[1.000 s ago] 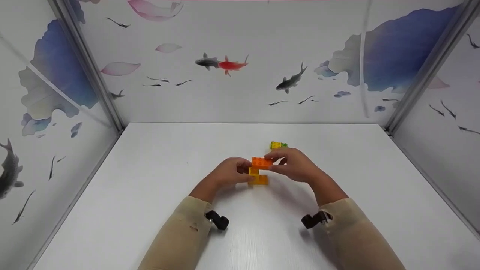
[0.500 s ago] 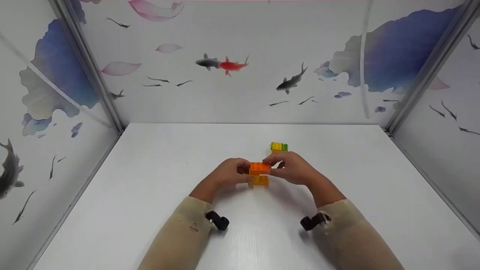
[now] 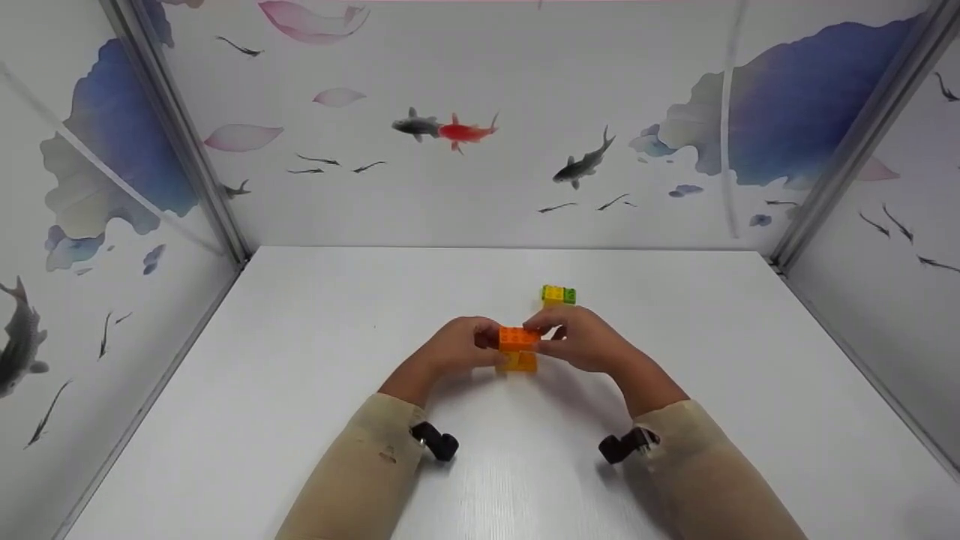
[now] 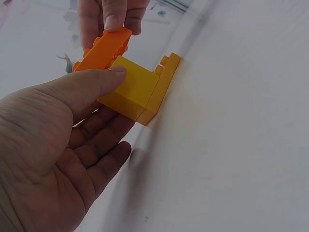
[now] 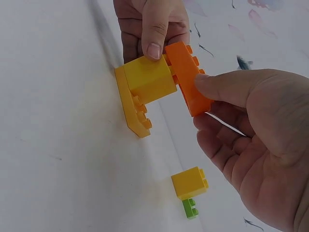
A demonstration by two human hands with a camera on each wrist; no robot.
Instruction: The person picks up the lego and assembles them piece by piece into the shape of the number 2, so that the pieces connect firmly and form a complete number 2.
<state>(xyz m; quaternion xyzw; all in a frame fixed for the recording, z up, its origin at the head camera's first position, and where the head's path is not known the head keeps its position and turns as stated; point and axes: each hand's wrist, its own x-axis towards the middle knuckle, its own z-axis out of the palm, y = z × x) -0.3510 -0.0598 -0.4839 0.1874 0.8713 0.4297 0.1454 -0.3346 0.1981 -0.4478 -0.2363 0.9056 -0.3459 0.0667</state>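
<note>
In the left wrist view my left hand (image 4: 58,125) grips a square yellow block (image 4: 137,79) between thumb and fingers. That block stands on one end of a flat amber brick (image 5: 130,106) with bare studs on its other end, low over the white table. My right hand (image 3: 581,339) pinches an orange brick (image 5: 188,79) by its right end, thumb on its side. The orange brick lies across the top of the yellow block and juts out over the flat brick. Some yellow studs show in a narrow gap beneath it, as the right wrist view shows.
Behind my right hand, a second yellow block (image 5: 189,182) with a small green brick (image 5: 190,209) beside it stands on the table (image 3: 337,420). Printed panels enclose the back and both sides, joined by metal corner posts (image 3: 180,142).
My right hand has brought the orange brick down and slightly left, from above the yellow block to right at its top. My left hand has stayed in place.
</note>
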